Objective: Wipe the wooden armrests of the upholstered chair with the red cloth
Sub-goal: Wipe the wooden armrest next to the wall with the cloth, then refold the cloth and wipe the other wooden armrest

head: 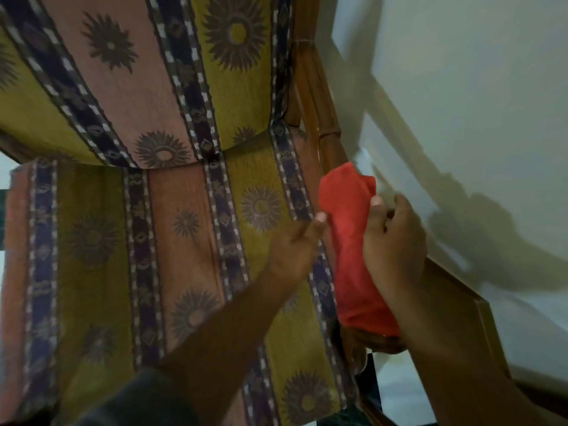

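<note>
The red cloth (349, 241) lies draped lengthwise over the chair's right wooden armrest (325, 124), covering most of its front half. My right hand (395, 241) presses on the cloth's right side, thumb on top of the fabric. My left hand (295, 244) touches the cloth's left edge with its fingertips, fingers loosely curled. The upholstered chair (172, 210) has striped olive, pink and dark blue fabric with sunburst motifs. The left armrest is out of view.
A pale wall (461, 103) runs close along the right of the armrest, with hand shadows on it. A brown wooden skirting or frame (461, 302) sits low beside my right forearm. Pale floor shows at the far left edge.
</note>
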`<state>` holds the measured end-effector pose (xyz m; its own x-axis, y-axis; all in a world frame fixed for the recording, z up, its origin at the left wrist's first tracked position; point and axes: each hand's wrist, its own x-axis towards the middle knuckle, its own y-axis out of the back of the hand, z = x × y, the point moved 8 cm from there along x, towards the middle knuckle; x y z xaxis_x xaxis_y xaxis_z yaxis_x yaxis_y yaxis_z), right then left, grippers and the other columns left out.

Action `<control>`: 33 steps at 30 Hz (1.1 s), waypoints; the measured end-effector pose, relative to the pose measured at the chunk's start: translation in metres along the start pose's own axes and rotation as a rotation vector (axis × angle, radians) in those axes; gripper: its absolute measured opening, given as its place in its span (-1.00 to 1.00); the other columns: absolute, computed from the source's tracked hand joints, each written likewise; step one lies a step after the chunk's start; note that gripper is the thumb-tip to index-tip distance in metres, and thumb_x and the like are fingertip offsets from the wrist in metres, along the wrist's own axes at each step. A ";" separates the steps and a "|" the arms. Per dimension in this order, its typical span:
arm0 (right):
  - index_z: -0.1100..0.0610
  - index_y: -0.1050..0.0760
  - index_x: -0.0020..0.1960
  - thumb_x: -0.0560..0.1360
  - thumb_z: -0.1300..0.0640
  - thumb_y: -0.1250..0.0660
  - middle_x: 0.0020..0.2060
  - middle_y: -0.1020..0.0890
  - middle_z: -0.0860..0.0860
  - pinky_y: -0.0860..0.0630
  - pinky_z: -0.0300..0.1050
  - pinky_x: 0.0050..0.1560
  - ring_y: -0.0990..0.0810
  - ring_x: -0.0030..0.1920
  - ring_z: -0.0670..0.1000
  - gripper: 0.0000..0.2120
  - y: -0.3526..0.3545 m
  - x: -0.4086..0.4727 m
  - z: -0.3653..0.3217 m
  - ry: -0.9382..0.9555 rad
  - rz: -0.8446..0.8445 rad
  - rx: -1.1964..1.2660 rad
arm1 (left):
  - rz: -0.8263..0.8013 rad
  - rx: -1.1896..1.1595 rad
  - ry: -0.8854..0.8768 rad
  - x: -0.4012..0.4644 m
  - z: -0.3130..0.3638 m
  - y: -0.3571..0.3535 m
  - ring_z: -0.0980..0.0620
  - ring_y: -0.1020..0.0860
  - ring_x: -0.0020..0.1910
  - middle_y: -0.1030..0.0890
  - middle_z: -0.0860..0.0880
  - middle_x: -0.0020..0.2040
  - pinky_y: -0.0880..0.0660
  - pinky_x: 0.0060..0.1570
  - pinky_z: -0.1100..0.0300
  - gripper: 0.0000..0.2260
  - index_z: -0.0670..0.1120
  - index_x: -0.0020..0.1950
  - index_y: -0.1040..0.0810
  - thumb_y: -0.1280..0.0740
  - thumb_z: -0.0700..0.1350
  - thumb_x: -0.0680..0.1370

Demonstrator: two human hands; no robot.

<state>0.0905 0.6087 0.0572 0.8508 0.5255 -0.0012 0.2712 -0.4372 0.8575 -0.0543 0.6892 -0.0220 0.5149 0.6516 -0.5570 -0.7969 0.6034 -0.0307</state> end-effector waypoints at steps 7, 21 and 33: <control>0.16 -0.51 0.16 0.64 -0.10 -0.17 -0.11 -0.49 -0.06 -0.24 -0.49 -0.26 -0.42 -0.18 -0.07 -0.66 0.015 -0.011 -0.035 0.068 0.057 0.029 | 0.059 -0.148 -0.029 -0.031 0.015 -0.011 0.17 -0.37 -0.45 -0.44 0.05 -0.37 -0.34 -0.39 0.24 -0.81 -0.15 -0.10 -0.52 -0.28 -0.07 0.64; 0.07 -0.46 0.40 0.54 0.07 -0.30 0.29 -0.58 -0.03 -0.43 -0.27 0.27 -0.53 0.23 -0.15 -0.58 -0.124 -0.261 -0.292 0.298 -0.482 0.659 | 0.827 0.184 -0.202 -0.235 -0.008 0.367 0.24 -0.42 -0.39 -0.49 0.16 -0.38 -0.34 -0.32 0.34 -0.86 0.01 -0.12 -0.49 -0.28 -0.04 0.63; 0.13 -0.43 0.41 0.55 0.20 -0.38 0.19 -0.57 0.02 -0.37 -0.54 0.07 -0.45 0.12 -0.23 -0.56 -0.174 -0.368 -0.336 0.392 -0.383 0.546 | 0.859 0.296 -0.074 -0.278 -0.070 0.467 0.30 -0.51 -0.18 -0.54 0.18 -0.21 -0.38 -0.26 0.39 -0.96 0.09 0.00 -0.48 -0.26 0.01 0.63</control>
<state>-0.4208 0.7362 0.0814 0.4588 0.8883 0.0233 0.7845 -0.4172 0.4589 -0.5916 0.7578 0.0609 -0.1912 0.9531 -0.2346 -0.8075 -0.0168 0.5897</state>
